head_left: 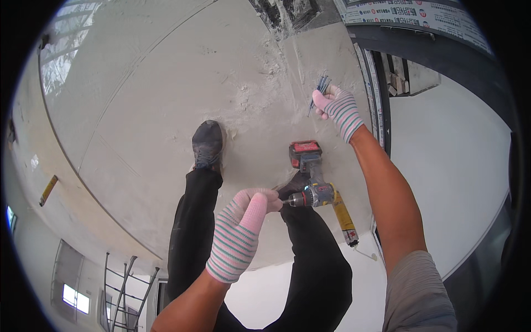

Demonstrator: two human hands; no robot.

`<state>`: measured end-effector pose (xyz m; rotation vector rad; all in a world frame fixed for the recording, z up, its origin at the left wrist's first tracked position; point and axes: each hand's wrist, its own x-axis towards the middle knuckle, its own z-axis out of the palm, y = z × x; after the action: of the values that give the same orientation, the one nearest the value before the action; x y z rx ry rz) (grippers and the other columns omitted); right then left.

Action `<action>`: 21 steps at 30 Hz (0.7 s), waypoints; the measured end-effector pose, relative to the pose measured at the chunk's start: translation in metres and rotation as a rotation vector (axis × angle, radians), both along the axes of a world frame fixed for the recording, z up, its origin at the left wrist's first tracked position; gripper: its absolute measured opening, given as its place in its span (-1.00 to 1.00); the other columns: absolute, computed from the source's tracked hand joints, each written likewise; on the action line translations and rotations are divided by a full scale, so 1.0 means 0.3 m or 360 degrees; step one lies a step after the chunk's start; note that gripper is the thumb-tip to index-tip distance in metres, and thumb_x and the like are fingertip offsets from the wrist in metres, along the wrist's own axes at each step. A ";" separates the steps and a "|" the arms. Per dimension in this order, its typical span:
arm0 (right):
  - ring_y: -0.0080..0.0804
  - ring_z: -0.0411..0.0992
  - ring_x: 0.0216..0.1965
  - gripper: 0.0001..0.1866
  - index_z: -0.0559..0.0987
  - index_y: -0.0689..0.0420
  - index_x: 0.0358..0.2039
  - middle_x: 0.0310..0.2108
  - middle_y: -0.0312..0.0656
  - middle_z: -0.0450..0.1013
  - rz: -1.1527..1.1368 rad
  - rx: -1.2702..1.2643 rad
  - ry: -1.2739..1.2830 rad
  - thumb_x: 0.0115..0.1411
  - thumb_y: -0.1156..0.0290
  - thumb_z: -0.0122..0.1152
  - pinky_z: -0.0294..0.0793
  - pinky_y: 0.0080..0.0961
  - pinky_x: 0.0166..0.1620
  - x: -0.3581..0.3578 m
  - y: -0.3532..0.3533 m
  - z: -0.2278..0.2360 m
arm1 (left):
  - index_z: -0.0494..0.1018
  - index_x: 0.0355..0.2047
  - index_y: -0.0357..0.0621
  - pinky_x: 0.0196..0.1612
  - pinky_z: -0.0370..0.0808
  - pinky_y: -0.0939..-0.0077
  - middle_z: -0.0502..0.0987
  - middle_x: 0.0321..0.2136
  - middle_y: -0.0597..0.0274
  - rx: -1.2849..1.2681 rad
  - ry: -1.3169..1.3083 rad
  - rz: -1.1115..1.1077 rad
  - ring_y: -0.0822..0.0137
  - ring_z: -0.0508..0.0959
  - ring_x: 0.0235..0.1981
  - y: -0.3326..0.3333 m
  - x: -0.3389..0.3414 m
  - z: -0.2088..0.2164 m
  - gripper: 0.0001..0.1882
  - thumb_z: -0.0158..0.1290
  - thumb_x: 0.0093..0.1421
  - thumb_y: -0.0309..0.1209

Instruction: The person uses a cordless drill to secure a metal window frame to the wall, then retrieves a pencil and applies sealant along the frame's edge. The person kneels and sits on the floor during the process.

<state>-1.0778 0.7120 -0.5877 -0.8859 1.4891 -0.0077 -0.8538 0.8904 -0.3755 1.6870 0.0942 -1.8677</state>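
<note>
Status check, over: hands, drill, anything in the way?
Left hand closed at tip of cordless drill. Right hand gripping slim fasteners. Yellow canister overlaps drill in view; contact unclear.

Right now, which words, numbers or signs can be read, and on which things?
White printed film on the dark frame: repeated characters, round red marks; wording not copied.
Red-black battery of the grey power drill: too small to read.
Yellow cylindrical container beside it: too small to read.

The grey floor (149,110) carries scattered pale dust (251,98) and, toward the right, a yellow canister (344,217).
</note>
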 end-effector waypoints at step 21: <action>-0.58 0.57 -0.36 -0.74 0.54 0.24 -0.19 -0.36 -0.25 0.59 0.0439 0.0037 -0.0359 0.23 0.36 0.35 0.61 -0.56 -0.24 0.601 0.495 1.308 | 0.54 -0.09 -0.28 -0.24 0.51 0.61 0.57 -0.40 0.32 -0.0242 0.0236 0.0102 0.54 0.52 -0.41 0.274 0.339 0.667 -0.65 -0.09 0.50 -0.22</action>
<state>-0.8975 0.8605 -0.1954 -1.0304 1.1481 0.1092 -0.7520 0.9727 -0.1752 1.4272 0.0641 -1.9004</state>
